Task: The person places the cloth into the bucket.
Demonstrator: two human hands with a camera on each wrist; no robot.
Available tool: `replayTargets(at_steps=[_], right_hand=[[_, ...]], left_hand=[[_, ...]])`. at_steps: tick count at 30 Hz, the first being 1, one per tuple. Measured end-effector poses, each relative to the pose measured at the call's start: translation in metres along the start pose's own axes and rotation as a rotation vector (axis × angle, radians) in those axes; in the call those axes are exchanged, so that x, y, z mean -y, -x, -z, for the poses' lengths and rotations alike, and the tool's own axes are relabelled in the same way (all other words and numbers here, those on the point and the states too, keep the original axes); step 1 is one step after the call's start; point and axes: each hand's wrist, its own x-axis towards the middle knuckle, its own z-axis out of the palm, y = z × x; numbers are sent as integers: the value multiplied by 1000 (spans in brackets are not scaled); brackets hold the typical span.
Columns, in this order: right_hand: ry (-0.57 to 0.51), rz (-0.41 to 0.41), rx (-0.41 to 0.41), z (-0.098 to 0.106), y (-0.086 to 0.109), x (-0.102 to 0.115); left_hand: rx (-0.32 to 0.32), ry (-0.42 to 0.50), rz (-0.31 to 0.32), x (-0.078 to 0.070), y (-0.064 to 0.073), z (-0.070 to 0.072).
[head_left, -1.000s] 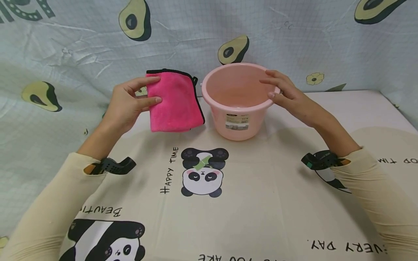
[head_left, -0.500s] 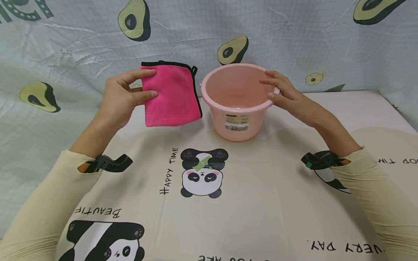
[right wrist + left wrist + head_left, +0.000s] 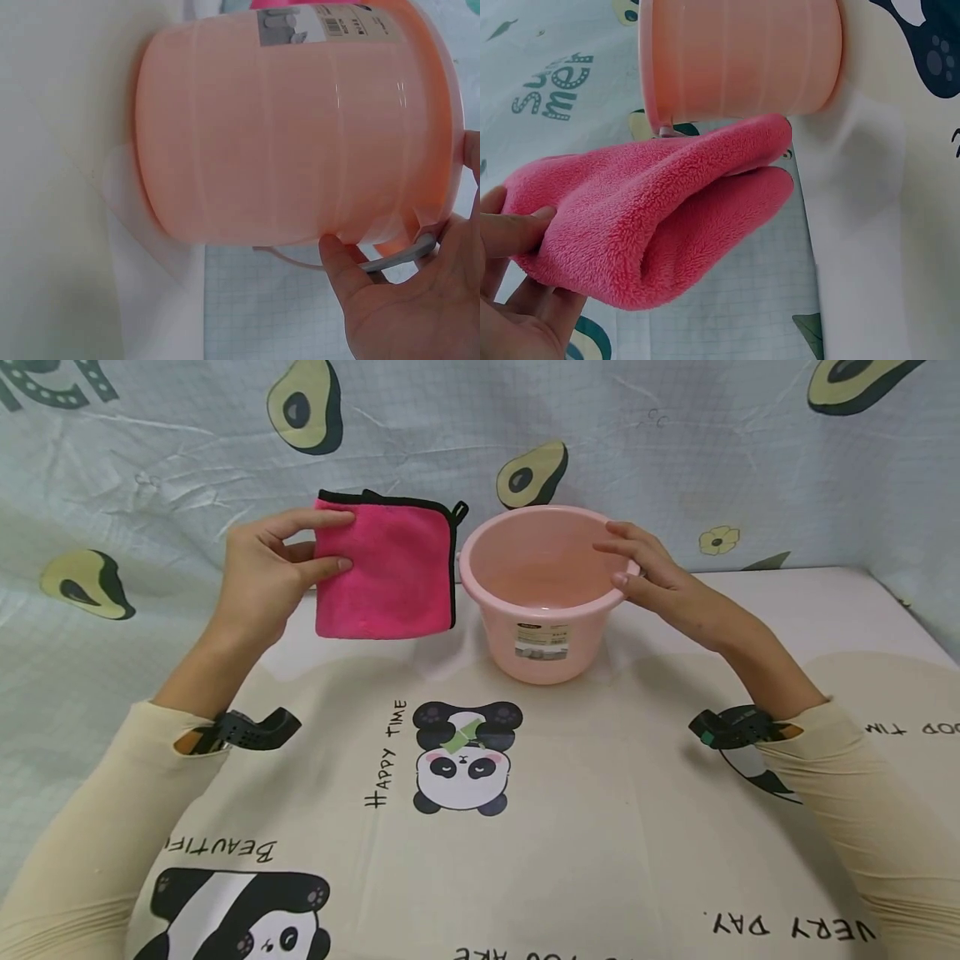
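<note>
My left hand (image 3: 262, 568) pinches a folded hot-pink towel (image 3: 393, 577) with black edging and a small loop by its left side, holding it up off the table. The left wrist view shows the towel's (image 3: 652, 202) plush layers folded over, thumb on one face and fingers behind. Just right of it, a light pink plastic bucket (image 3: 510, 639) stands upright on the table, a label on its front. My right hand (image 3: 667, 577) grips the bucket's right rim, fingers over the edge. In the right wrist view the bucket's grey handle (image 3: 401, 256) passes by those fingers.
The table carries a beige cover (image 3: 570, 827) printed with pandas and lettering. Behind the bucket hangs a pale curtain (image 3: 420, 435) with avocado prints, close to the table's back edge. Each wrist wears a black band with a camera (image 3: 258, 729).
My left hand has raised the towel and shifted it slightly left, turning it to face the head camera more squarely. The right hand and bucket have stayed in place.
</note>
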Motion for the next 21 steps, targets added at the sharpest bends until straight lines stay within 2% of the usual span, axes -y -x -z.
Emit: replayTargets(at_steps=[3, 12, 18, 21], right_hand=[[0, -2, -3, 0, 0, 0], [-5, -17, -7, 0, 1, 2], [-5, -11, -5, 0, 1, 2], [0, -8, -1, 0, 1, 2]], left_hand=[[-4, -15, -8, -2, -1, -1], [-37, -2, -112, -14, -6, -4], [-59, -72, -188, -24, -8, -7], [-72, -70, -217, -28, -7, -8]])
